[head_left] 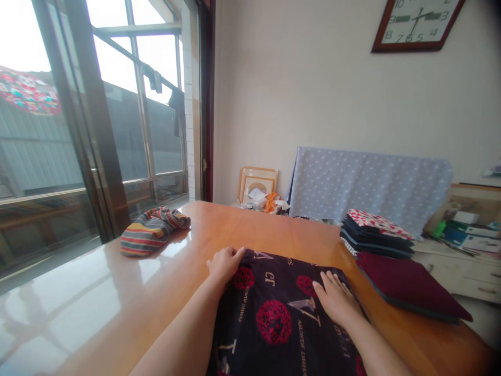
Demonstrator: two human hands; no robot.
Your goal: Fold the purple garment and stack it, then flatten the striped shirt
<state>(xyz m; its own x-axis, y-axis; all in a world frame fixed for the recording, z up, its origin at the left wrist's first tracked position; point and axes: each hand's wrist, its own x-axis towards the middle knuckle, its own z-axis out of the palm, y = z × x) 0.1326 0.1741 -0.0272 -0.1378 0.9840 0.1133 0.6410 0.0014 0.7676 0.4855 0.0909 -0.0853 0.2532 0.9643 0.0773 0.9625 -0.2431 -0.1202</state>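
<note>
Navy printed cloth (pixel 270 308) lies in a thick, seemingly folded layer at lower centre of the frame, on the glossy orange wooden table (pixel 117 282), right at the edge nearest me. My left hand (pixel 225 265) rests on its far edge with the fingers loosely together and slightly curled. My right hand (pixel 335 299) lies flatter on its right side, fingers spread. Neither hand pinches or grips anything; both are open and pressing on the fabric, so the step in hand looks like smoothing the cloth flat. Any next move calls for working from that far edge, where my fingers sit. Red round medallions and pale lettering cover the print: "GT" is legible, and a smaller line may read "ASUNDF DHIHAF", though I can't be sure.

Left of my hands sits a bunched striped cloth (pixel 152 232). To the right are a stack of folded cloths (pixel 376 235) and a maroon cloth (pixel 407 287). At upper right, a wall clock (pixel 415 26) shows its numerals.
</note>
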